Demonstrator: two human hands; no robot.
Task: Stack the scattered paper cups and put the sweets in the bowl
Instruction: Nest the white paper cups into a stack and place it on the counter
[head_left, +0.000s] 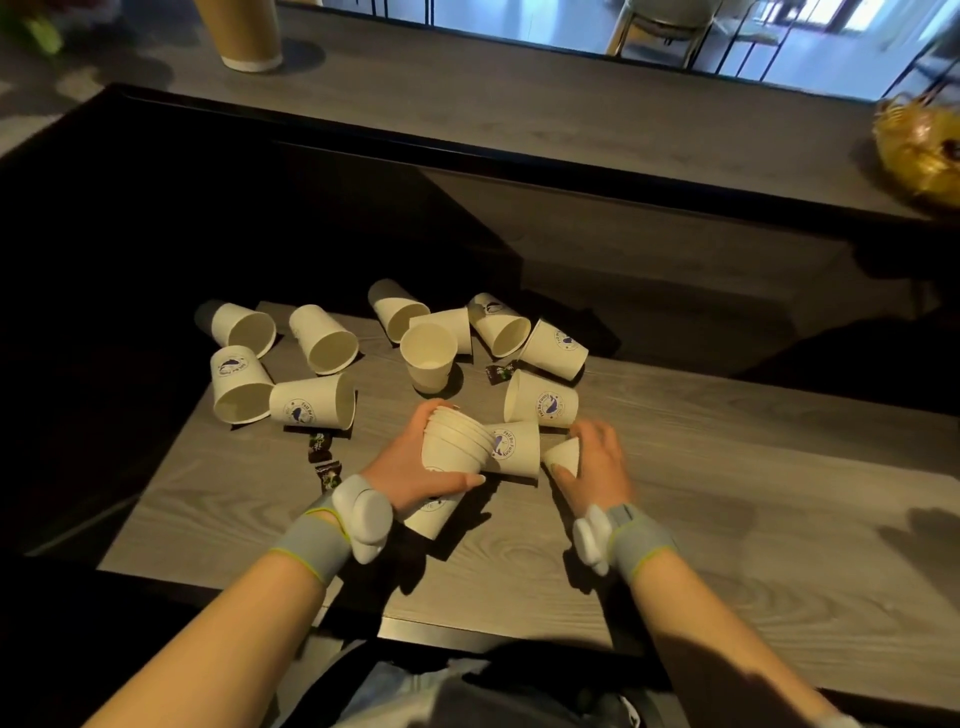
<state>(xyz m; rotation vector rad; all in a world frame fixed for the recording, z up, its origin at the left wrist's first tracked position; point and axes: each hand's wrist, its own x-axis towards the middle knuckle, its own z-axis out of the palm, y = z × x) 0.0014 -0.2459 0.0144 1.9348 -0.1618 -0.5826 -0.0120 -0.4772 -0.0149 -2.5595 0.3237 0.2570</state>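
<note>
Several white paper cups with a blue logo lie scattered on the grey wooden table; one cup stands upright in the middle. My left hand grips a tilted stack of nested cups. My right hand holds the base of a lying cup, with another logo cup lying between the stack and it. Dark wrapped sweets lie left of my left wrist, and one more sweet sits among the cups. A golden bowl stands on the raised counter at far right.
A tall brown paper cup stands on the upper counter at back left. The counter's dark ledge runs behind the cups. Chairs show beyond the glass at the top. Both wrists wear grey bands with white sensors.
</note>
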